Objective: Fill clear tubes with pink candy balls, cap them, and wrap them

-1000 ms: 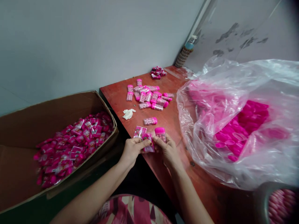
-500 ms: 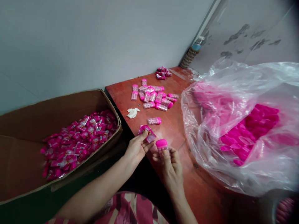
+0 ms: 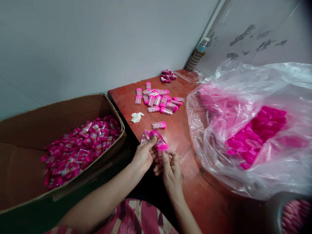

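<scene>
Between the thumb and fingers of my left hand (image 3: 145, 152) is a printed pink plastic sleeve (image 3: 154, 135), flat at its far end. My right hand (image 3: 171, 169) grips a small clear candy bottle (image 3: 162, 152) with a pink cap. The capped end meets the near end of the sleeve; I cannot tell how far inside it is. Just beyond my hands, a single filled bottle (image 3: 159, 125) lies on its side on the red table (image 3: 187, 136). Farther back is a loose group of filled bottles (image 3: 157, 100) with pink caps.
On the left stands a cardboard box (image 3: 114, 113) holding many wrapped pink packs (image 3: 83, 146). A large clear bag (image 3: 202, 156) of pink plastic parts (image 3: 255, 136) covers the right side. Bottom right is a container (image 3: 275, 208) of pink pieces. A crumpled white scrap (image 3: 137, 117) lies near the table edge.
My right hand has moved left and brought the capped bottle against the sleeve. Before, the two were apart. My left hand keeps its pinch on the sleeve.
</scene>
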`<act>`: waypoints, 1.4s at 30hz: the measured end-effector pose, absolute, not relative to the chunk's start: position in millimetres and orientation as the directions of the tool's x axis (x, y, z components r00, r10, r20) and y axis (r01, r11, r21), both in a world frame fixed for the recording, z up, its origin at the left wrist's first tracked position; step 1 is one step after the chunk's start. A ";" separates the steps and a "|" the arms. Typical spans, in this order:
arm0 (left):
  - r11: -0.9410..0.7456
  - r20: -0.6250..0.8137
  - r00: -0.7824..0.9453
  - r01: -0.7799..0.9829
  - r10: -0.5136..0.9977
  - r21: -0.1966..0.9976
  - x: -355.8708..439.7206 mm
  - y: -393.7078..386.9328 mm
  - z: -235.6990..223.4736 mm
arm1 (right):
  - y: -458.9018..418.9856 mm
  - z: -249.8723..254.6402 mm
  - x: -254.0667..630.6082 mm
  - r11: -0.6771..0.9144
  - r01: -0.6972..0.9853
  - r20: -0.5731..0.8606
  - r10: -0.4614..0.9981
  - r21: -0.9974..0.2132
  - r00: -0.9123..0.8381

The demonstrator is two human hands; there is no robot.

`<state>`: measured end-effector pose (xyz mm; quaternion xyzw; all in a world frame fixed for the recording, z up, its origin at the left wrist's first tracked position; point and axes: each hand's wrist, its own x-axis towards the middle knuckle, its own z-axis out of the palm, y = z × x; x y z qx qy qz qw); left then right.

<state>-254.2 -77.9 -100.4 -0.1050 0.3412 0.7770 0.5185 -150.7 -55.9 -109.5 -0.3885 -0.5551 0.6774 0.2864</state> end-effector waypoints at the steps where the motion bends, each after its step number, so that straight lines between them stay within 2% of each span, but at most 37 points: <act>1: -0.205 -0.483 -0.440 -0.862 0.757 0.463 -255.3 -78.7 -99.7 | -55.6 -109.9 -150.8 -0.246 0.020 -0.214 0.798 -0.969 -0.563; 4: -0.152 -0.384 -0.437 -0.798 0.813 0.584 -259.4 -81.6 -98.1 | -53.3 -110.7 -151.1 -0.294 -0.024 -0.224 0.775 -0.955 -0.592; 6: -0.136 -0.342 -0.438 -0.757 0.831 0.639 -261.1 -83.1 -98.5 | -51.9 -111.6 -150.9 -0.272 -0.013 -0.215 0.787 -0.962 -0.578; 13: 0.001 -0.375 -0.345 -0.735 0.860 0.678 -259.1 -81.2 -104.9 | -51.9 -117.4 -149.8 -0.148 0.024 -0.137 0.827 -0.989 -0.545; 15: 0.027 -0.370 -0.329 -0.714 0.869 0.700 -260.9 -80.4 -104.5 | -51.3 -117.1 -149.8 -0.169 0.017 -0.150 0.818 -0.986 -0.555; 20: 0.079 -0.321 -0.291 -0.618 0.901 0.782 -265.7 -81.3 -100.0 | -48.3 -114.9 -150.3 -0.349 -0.075 -0.218 0.725 -0.934 -0.654; 22: 0.065 -0.310 -0.338 -0.576 0.889 0.815 -264.9 -81.5 -98.8 | -47.4 -114.5 -150.2 -0.297 -0.048 -0.206 0.761 -0.954 -0.615; 24: 0.046 -0.319 -0.382 -0.576 0.867 0.816 -262.8 -81.4 -98.3 | -46.4 -114.2 -149.9 -0.173 0.022 -0.156 0.815 -0.985 -0.557; 26: 0.045 -0.338 -0.369 -0.615 0.866 0.787 -261.0 -81.7 -98.3 | -44.9 -113.7 -149.6 -0.132 0.042 -0.133 0.822 -0.990 -0.554; 30: 0.095 -0.332 -0.244 -0.659 0.911 0.746 -261.7 -84.6 -97.6 | -42.8 -113.2 -149.2 -0.315 -0.057 -0.199 0.720 -0.948 -0.664; 32: 0.104 -0.332 -0.219 -0.673 0.917 0.733 -263.2 -85.8 -97.3 | -43.9 -113.7 -149.1 -0.319 -0.052 -0.203 0.712 -0.946 -0.672; 37: 0.019 -0.407 -0.344 -0.744 0.846 0.668 -263.2 -85.1 -99.2 | -49.8 -114.9 -149.6 -0.061 0.085 -0.099 0.808 -0.994 -0.580; 39: 0.020 -0.391 -0.336 -0.736 0.857 0.677 -262.5 -85.8 -100.3 | -50.4 -114.4 -150.2 -0.106 0.057 -0.119 0.790 -0.993 -0.601; 42: 0.066 -0.322 -0.230 -0.714 0.918 0.697 -261.3 -89.0 -101.3 | -49.1 -113.0 -151.7 -0.335 -0.078 -0.196 0.707 -0.939 -0.680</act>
